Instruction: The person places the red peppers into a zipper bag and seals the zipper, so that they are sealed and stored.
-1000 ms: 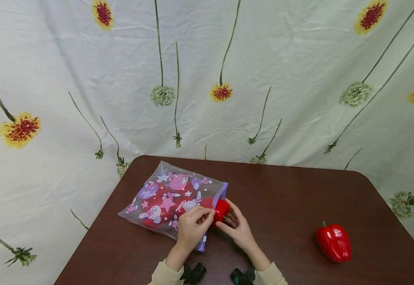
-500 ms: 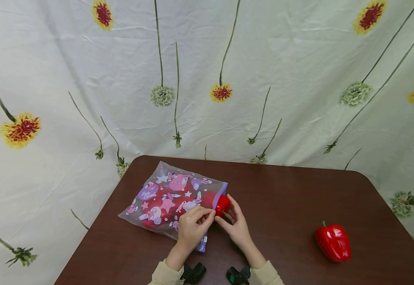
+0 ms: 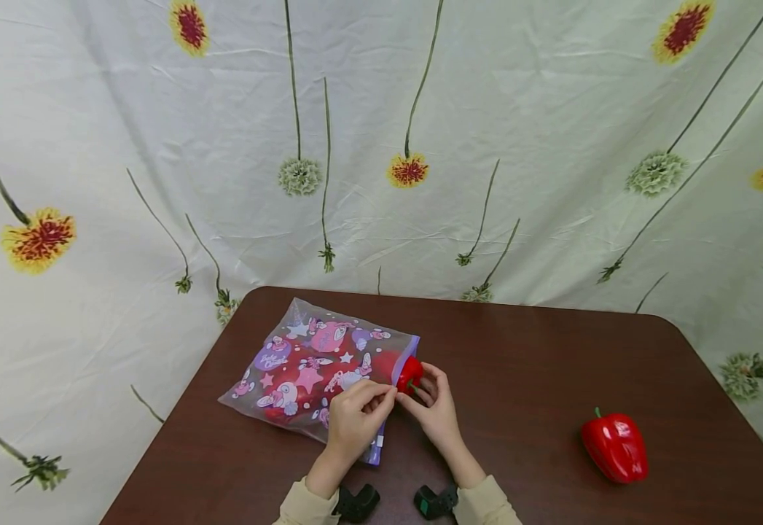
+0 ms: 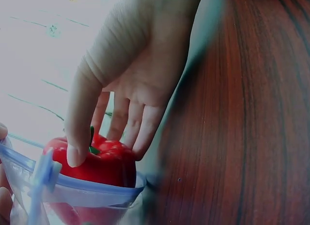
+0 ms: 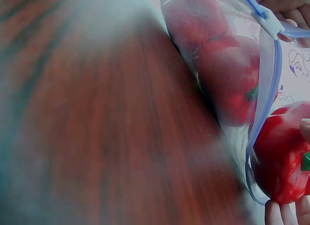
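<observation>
The red bell pepper (image 3: pixel 409 372) sits in the mouth of the translucent printed zip bag (image 3: pixel 329 337), left of the lower center of the head view, partly under the film and partly out. Everything turns on how its axis lines up with that opening. In the left wrist view its green stem (image 4: pixel 94 150) points up and out of the bag, while the body goes down past the lilac zip strip (image 4: pixel 99 187), so the long axis seems to run through the mouth rather than across it.

The right hand (image 3: pixel 439 415) holds the stem end, thumb on one side and fingers spread round the other, a grip about as wide as the fruit. The left hand (image 3: pixel 355 417) pinches the near edge of the mouth, thumb against fingers, just beside the pepper's lower left. The right hand touches the pepper; the left holds only plastic. A white slider (image 5: pixel 269 22) lies near the left hand's fingers, at the upper right of the right wrist view.

Deeper in the bag, more red peppers (image 5: pixel 227 72) show through the film; the plastic is hazy and printed, so I cannot tell how many.

A loose bell pepper (image 3: pixel 615 448) rests on the dark wood tabletop (image 3: pixel 519 364) at the lower right of the head view, stem toward the upper left, well apart from both hands and nearer the right.
</observation>
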Available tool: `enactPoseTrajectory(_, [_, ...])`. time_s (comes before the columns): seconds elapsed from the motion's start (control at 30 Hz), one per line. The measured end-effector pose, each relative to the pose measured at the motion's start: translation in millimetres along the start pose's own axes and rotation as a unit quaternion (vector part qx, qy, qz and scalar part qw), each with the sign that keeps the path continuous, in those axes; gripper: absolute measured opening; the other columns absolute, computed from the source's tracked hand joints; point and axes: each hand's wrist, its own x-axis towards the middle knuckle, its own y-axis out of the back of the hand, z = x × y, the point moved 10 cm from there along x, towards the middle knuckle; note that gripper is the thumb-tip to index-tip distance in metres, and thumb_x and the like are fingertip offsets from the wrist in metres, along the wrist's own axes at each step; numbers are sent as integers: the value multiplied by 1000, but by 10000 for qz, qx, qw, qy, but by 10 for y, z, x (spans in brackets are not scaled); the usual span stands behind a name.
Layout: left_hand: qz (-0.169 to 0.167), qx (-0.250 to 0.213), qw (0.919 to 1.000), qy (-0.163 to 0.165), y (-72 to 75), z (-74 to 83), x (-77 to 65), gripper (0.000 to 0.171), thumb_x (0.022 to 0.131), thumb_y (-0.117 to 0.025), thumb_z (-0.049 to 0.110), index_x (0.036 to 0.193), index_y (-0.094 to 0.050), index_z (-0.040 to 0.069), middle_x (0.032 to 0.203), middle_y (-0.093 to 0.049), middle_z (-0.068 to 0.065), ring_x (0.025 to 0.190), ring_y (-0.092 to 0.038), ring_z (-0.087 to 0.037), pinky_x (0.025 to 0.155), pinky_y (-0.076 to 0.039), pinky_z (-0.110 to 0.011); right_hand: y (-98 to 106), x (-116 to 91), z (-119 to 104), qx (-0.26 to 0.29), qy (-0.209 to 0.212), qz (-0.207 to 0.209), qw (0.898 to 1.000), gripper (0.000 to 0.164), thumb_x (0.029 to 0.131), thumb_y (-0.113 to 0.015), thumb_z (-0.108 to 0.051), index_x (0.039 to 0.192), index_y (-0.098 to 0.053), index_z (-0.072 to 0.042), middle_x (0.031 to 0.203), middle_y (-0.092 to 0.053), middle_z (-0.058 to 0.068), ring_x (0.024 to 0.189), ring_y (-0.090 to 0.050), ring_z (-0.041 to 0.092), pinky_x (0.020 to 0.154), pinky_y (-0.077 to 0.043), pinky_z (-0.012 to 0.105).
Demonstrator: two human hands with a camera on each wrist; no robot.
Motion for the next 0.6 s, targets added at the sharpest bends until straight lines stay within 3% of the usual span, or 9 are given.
enactPoseTrajectory(0.23, [29, -15, 10000, -28, 3, 5, 3, 18, 68, -77, -2, 84, -73, 6, 69, -62, 0, 53, -50, -7, 51, -45, -14, -9, -2, -239, -213, 23, 140, 9997, 63, 76, -73, 6, 130, -42, 11, 121, -48, 28, 108, -49, 46, 91, -43, 53])
enactPoseTrajectory(0.4, [44, -29, 10000, -33, 1, -4, -1, 19, 67, -78, -3, 83, -73, 7, 68, -61, 1, 52, -49, -6, 50, -43, -12, -12, -2, -344, -343, 47, 339, 9988, 61, 75, -73, 7, 127, -44, 13, 117, -51, 29, 104, -50, 46, 87, -46, 51])
enactPoseTrajectory(0.6, [61, -20, 10000, 14, 2, -11, -1, 16, 69, -77, -1, 83, -73, 7, 68, -60, 3, 52, -48, -5, 49, -42, -12, 0, 24, -315, -346, -37, 542, 9979, 53, 74, -73, 6, 120, -48, 13, 113, -54, 28, 104, -52, 44, 88, -46, 50])
